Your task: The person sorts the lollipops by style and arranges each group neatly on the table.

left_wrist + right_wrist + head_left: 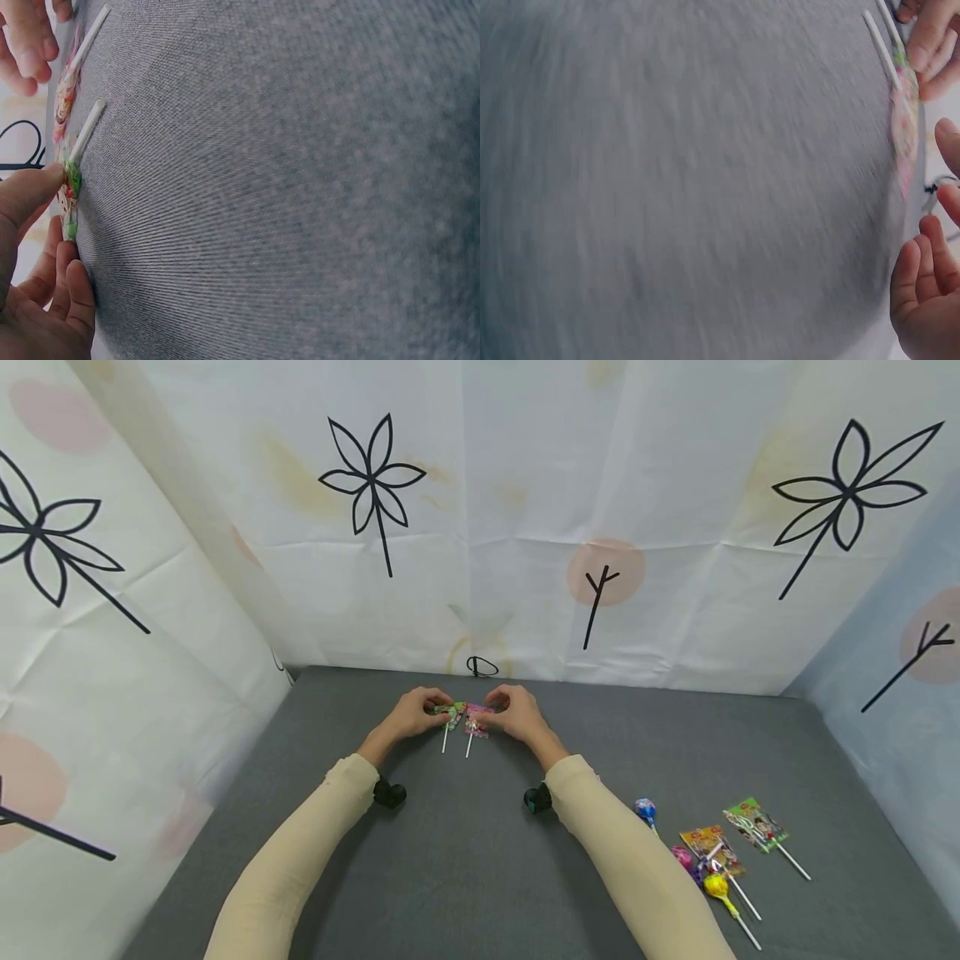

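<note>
Two flat-wrapped lollipops lie side by side near the table's back, sticks toward me. My left hand [411,713] pinches the green-wrapped lollipop [73,180] by its wrapper, thumb on one side and fingers on the other. Just right of it is the pink-wrapped lollipop [476,720], flat on the cloth. My right hand [517,717] is beside that pink wrapper; in the right wrist view its thumb and fingers [906,274] are spread, apart from the wrapper.
On the right of the grey table [465,877] lie a green-packet lollipop [756,825], an orange-packet lollipop [708,843], a yellow round lollipop [716,886], a blue one [645,810] and a pink one [682,857]. Patterned white curtains [525,610] enclose the table.
</note>
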Demonstrator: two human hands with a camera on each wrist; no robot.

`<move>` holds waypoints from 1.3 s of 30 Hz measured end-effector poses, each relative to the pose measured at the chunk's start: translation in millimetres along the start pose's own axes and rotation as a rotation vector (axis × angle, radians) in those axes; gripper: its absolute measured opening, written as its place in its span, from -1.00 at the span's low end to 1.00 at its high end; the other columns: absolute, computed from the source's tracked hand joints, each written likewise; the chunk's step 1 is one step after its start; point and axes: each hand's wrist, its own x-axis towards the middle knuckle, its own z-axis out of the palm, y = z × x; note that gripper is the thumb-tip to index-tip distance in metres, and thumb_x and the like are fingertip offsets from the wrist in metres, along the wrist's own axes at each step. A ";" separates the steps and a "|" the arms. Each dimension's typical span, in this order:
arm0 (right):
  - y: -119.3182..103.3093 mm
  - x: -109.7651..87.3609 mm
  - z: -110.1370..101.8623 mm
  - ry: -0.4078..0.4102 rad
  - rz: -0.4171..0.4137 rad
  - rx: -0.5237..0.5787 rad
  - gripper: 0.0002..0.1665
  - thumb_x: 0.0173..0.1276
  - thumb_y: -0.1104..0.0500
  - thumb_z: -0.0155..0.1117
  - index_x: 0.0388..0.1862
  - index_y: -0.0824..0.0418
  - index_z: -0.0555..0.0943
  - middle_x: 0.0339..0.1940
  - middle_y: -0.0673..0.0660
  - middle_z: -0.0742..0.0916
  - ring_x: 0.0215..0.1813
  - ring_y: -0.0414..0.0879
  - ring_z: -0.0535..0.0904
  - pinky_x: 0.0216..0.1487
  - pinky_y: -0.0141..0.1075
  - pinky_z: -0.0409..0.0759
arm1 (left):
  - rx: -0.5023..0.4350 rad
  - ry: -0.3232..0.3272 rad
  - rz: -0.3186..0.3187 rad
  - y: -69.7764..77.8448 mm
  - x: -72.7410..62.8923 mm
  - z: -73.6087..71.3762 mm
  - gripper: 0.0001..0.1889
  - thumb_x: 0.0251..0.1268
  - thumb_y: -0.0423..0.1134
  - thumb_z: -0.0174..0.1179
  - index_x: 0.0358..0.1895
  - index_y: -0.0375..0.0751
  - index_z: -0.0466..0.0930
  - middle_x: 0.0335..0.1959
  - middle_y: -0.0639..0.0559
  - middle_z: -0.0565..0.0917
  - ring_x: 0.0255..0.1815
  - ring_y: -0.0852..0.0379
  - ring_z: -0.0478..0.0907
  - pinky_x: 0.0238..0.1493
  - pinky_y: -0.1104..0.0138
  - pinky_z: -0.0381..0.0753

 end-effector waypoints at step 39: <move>29.6 -95.4 -142.0 -0.133 -0.132 0.261 -0.63 0.52 0.18 0.31 0.20 0.33 0.58 0.05 0.26 0.68 0.00 0.05 0.66 0.12 0.17 0.54 | 0.008 -0.004 0.025 -3.6 1.7 2.3 -0.74 0.42 -0.29 0.33 0.10 -0.27 0.69 0.07 -0.22 0.63 0.15 -0.26 0.54 0.18 -0.09 0.49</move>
